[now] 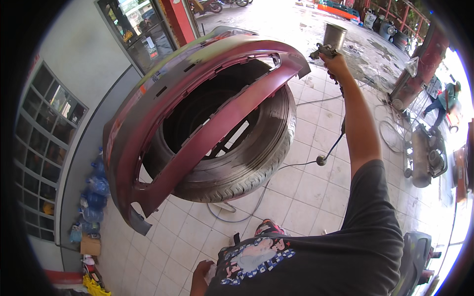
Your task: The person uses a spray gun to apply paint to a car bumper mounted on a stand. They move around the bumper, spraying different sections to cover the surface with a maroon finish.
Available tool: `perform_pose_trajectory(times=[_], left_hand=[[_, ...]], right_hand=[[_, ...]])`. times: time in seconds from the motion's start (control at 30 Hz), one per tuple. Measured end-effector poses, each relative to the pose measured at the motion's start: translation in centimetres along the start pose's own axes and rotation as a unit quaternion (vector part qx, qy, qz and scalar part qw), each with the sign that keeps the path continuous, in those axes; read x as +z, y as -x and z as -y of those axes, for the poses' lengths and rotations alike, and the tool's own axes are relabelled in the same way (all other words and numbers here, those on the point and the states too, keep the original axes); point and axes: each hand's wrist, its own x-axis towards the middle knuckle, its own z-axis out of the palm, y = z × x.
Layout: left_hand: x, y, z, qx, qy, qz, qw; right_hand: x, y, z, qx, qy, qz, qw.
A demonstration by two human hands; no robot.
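My right hand (pixel 335 64) is wrapped around a spray gun (pixel 323 51) at the end of my outstretched arm. A metal cup (pixel 335 35) sits upright on top of the gun. Just left of the gun, apart from it, is the right end of a dark red car bumper (pixel 217 129), patchy with grey and pale green. The bumper rests across a large tyre (pixel 232 172) lying flat on some support. Low by my shirt, my left hand (pixel 201 271) is closed around something pale, partly hidden by the shirt.
From the gun an air hose (pixel 337 143) with a round fitting (pixel 321 160) runs under the tyre. At right stand a compressor (pixel 424 155), a red post (pixel 419 74) and another person (pixel 447 98). Blue plastic bottles (pixel 95 200) line the left wall over a tiled floor (pixel 301 207).
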Motion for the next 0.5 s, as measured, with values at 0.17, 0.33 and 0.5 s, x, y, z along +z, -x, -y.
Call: perform_pose_trajectory(times=[0.17,0.33,0.5], left_hand=[[0.6,1.0,1.4,0.071,-0.05,0.005,0.996],[0.4,-0.2,1.2,0.017,-0.047,0.018,0.999],[-0.8,-1.8,2.4,-0.032,-0.024,-0.022,0.999]], right_hand=[[0.9,-0.6,-1.3,-0.02,0.069,-0.051,0.996],[-0.3,4.1,-0.3,0.019,-0.02,0.041,0.999],[2.2,12.4,5.2,-0.004,-0.036,0.062,0.997]])
